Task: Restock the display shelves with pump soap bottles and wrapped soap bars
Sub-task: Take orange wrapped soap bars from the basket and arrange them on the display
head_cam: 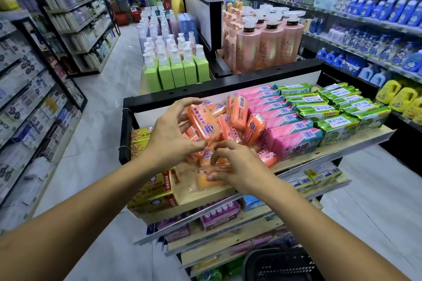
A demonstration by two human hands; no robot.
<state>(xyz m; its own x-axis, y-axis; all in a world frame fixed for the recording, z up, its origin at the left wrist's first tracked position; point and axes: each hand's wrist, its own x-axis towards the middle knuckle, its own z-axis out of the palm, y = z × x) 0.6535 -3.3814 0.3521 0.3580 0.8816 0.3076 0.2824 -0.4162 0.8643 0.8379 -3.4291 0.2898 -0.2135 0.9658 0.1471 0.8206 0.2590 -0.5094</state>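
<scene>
On the top wooden display shelf (342, 147) lies a pile of orange wrapped soap bars (239, 121). My left hand (169, 134) grips one orange wrapped bar (201, 122), held tilted above the pile. Just below it, my right hand (235, 166) pinches the clear wrapper of another orange bar (210, 180) lying on the shelf's front. Pink wrapped bars (285, 125) and green wrapped bars (338, 112) are stacked in rows to the right. Yellow soap packs (155, 187) sit at the left end. Green pump soap bottles (175, 68) and pink pump bottles (269, 45) stand behind.
Lower tiers (228, 219) of the same stand hold purple, blue and yellow packs. A black basket (280, 264) sits on the floor at the bottom. Stocked shelving lines the left aisle (34, 89) and the right wall (376, 29). Tiled floor (102, 121) runs along the left.
</scene>
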